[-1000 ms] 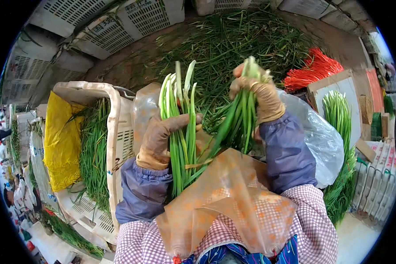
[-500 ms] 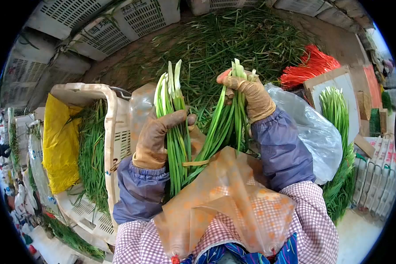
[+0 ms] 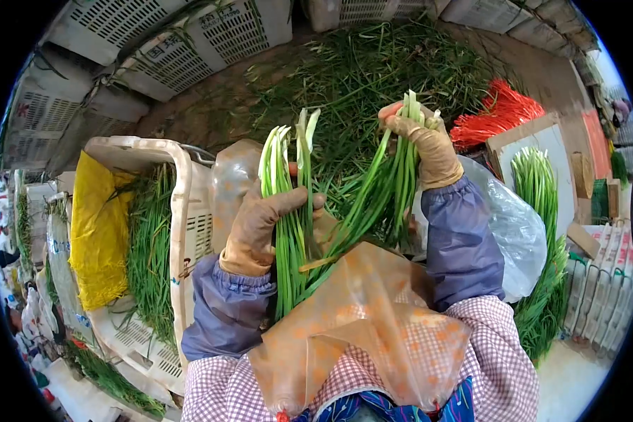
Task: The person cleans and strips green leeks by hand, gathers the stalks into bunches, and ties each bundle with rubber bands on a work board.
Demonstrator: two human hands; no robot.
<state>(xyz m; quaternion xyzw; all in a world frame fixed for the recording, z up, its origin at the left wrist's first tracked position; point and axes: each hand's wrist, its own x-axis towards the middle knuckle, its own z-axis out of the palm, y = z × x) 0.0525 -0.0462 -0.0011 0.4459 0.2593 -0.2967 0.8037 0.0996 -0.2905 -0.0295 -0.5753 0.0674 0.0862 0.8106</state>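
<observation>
I record the left hand (image 3: pixel 267 218), gloved, with its fingers wrapped around the left bunch (image 3: pixel 288 235); the pale stalk ends point away from the apron (image 3: pixel 359 302). The right hand (image 3: pixel 429 148), also gloved, grips the right bunch (image 3: pixel 402 179) near its pale ends. I note the hands apart, the right one farther from the apron. Below the right hand, green stalks slant toward the left bunch; a yellowish strip (image 3: pixel 316 264) lies where the two bunches near each other. I find the apron on the near side of both hands. Left of the left hand, I observe a crate (image 3: pixel 179 211) holding greens (image 3: pixel 151 260) and a yellow sack (image 3: pixel 98 239). Right of the right hand I log a clear bag (image 3: pixel 522 235), then a stack of stalks (image 3: pixel 534 176). Red strips (image 3: pixel 499 116) lie beyond the right hand, to its right. Loose leaves (image 3: pixel 401 63) are strewn beyond both hands.
</observation>
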